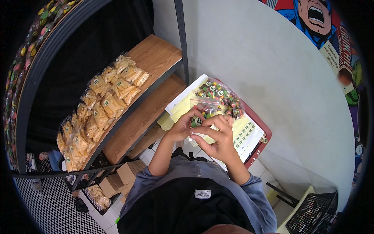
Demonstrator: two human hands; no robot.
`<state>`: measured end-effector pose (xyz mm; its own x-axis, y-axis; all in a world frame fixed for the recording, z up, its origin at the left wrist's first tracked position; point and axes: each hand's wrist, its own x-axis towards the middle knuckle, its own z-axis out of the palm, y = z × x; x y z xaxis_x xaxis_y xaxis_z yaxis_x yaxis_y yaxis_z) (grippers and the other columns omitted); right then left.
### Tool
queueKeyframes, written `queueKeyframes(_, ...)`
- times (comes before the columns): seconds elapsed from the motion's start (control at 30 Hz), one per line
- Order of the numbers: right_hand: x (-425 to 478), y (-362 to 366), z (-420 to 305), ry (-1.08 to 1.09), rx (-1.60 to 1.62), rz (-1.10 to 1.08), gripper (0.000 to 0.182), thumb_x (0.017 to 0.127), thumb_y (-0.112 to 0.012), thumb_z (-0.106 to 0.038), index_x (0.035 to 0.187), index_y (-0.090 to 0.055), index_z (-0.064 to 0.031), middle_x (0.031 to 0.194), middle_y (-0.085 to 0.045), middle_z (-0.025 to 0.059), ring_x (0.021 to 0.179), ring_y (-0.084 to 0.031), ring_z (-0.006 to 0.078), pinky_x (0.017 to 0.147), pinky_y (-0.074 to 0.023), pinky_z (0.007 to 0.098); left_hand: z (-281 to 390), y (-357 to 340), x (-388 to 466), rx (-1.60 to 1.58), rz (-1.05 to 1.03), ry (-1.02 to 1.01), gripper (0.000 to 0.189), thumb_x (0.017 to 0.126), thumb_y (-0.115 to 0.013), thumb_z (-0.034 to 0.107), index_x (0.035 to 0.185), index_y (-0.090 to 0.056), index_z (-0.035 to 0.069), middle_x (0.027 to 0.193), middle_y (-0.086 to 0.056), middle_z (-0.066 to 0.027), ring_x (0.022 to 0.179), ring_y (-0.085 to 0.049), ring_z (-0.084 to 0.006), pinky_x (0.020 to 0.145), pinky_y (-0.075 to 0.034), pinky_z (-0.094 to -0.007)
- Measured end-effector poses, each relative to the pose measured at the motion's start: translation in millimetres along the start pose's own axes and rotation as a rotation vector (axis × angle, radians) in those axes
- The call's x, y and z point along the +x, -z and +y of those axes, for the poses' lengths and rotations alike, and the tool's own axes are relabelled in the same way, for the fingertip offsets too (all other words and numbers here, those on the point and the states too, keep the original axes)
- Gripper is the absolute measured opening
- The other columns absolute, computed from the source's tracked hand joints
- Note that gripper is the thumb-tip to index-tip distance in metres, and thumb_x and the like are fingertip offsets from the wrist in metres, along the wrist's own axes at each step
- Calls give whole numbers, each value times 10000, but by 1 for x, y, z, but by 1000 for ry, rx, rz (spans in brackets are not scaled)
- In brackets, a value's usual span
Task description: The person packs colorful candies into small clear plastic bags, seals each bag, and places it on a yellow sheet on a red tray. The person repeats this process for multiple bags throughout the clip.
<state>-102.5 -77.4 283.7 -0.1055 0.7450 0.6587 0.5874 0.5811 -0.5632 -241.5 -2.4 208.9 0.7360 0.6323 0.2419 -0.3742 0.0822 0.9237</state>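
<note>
Just above the small red table point(268, 133), my left hand point(184, 124) holds a clear zip bag point(206, 101) of colourful sweets. A round printed sticker point(198, 121) shows on the bag between my hands. My right hand point(216, 133) is close against the left, thumb and index finger almost meeting beside the left fingertips. Whether those fingers pinch a small sticker or the bag's edge is too small to tell. Under my hands lie sheets of printed stickers point(243, 136). Several filled, stickered sweet bags point(223, 95) rest on the sheets' far side.
At left, a wooden shelf point(155, 52) bears many bags of pale snack sticks point(112, 102), with a lower shelf point(172, 87) beneath. Cardboard boxes point(112, 184) and a basket point(100, 199) stand on the floor. A wall point(263, 73) rises at right, near a black crate point(311, 210).
</note>
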Motion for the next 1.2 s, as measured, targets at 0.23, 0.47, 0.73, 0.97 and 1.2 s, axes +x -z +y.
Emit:
queueKeyframes(0.23, -12, 0, 1, -21, -40, 56, 163, 595, -706, -148, 741, -636, -127, 728, -503, -14, 695, -488, 158, 669, -270, 307, -5, -7, 2, 179, 44, -117, 543, 691, -606, 537, 919, -491, 57, 1005, -414, -55, 1015, -375, -174, 902, -257, -298)
queueKeyframes(0.47, -29, 4, 25, -299, 369, 431, 239, 706, -626, -59, 927, -533, -59, 941, -495, 93, 833, -496, 179, 725, -383, 309, -3, -13, -7, 228, 140, -59, 437, 747, -563, 463, 888, -493, 56, 1067, -428, -77, 1112, -326, -198, 963, -172, -337)
queueKeyframes(0.73, -23, -6, 51, -612, 683, 307, 744, 759, -590, 8, 1336, -126, -64, 906, -567, 108, 835, -584, 174, 749, -466, 290, -9, -22, -13, 280, 115, -125, 440, 706, -622, 9, 1096, -428, 69, 1260, -339, -158, 1203, -290, -256, 990, -201, -380)
queueKeyframes(0.97, -25, -14, 46, -616, 675, 265, 700, 761, -576, 32, 1324, -171, -62, 818, -584, 87, 780, -590, 146, 695, -476, 246, -5, -24, -6, -149, 209, -23, 792, 726, -611, 61, 1344, -117, 50, 1284, -326, -181, 1195, -328, -263, 969, -288, -365)
queueKeyframes(1.2, -21, -18, 50, -468, 503, 411, 362, 767, -573, 5, 1101, -446, -49, 1100, -449, 105, 953, -507, 150, 739, -460, 259, -18, -25, -13, -14, 325, 109, 412, 757, -543, -6, 1150, -419, -20, 1162, -477, -102, 1058, -455, -161, 888, -356, -290)
